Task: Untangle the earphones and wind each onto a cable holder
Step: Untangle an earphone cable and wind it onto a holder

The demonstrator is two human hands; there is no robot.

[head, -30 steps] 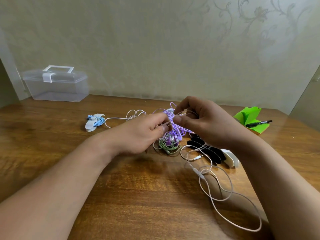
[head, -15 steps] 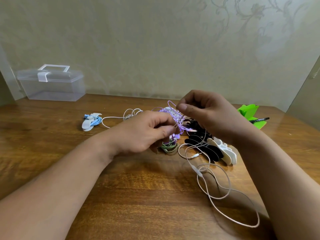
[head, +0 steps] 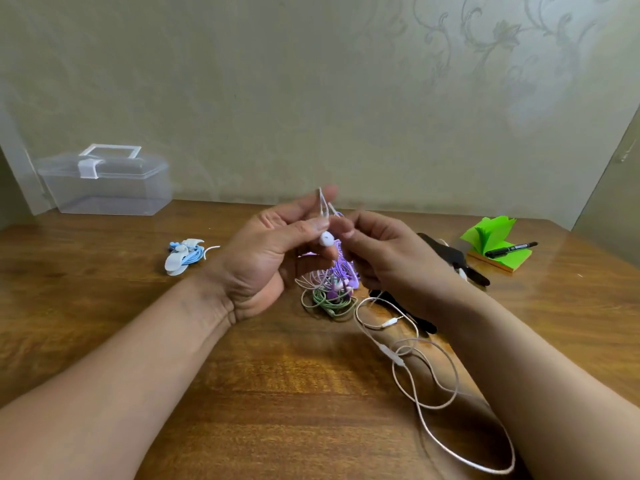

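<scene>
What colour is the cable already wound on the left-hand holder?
The wound cable is light blue; head view.

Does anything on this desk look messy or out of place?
Yes: purple and green earphones sit knotted in a tangle, and a white cable sprawls from it in loose loops toward the viewer. The blue earphones are neatly wound.

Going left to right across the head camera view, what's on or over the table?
From the left: clear plastic box → wound blue earphones → left hand, pinching a white earbud → right hand → green notepad.
</scene>
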